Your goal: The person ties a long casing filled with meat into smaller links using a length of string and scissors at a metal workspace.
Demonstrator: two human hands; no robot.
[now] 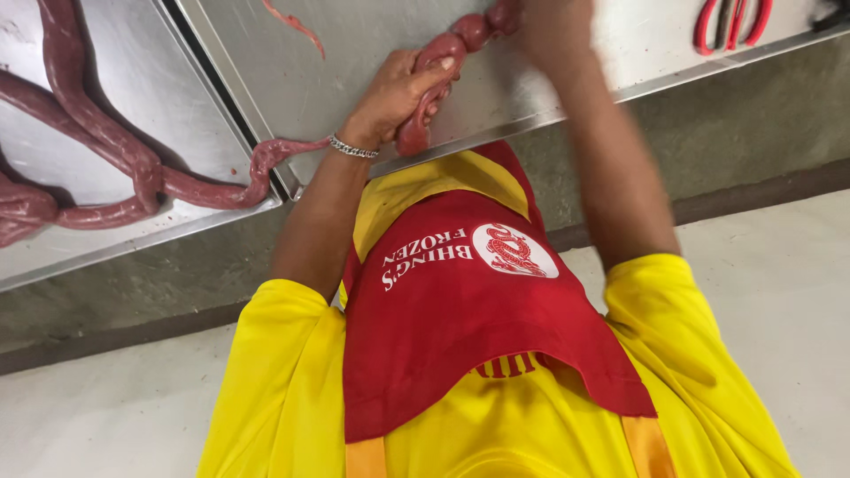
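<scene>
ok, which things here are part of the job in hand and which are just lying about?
In hand: left hand gripping the sausage link; right hand, blurred, at its upper end; sausage rope on the left tray.
Lying about: red-handled scissors; thin scrap on the table.

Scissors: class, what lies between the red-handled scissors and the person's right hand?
Only bare steel tabletop lies between the scissors and the blurred right hand. This shows in the head view.

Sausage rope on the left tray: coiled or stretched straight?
Coiled. The sausage rope loops and crosses itself on the tray, then runs to the left hand.
</scene>
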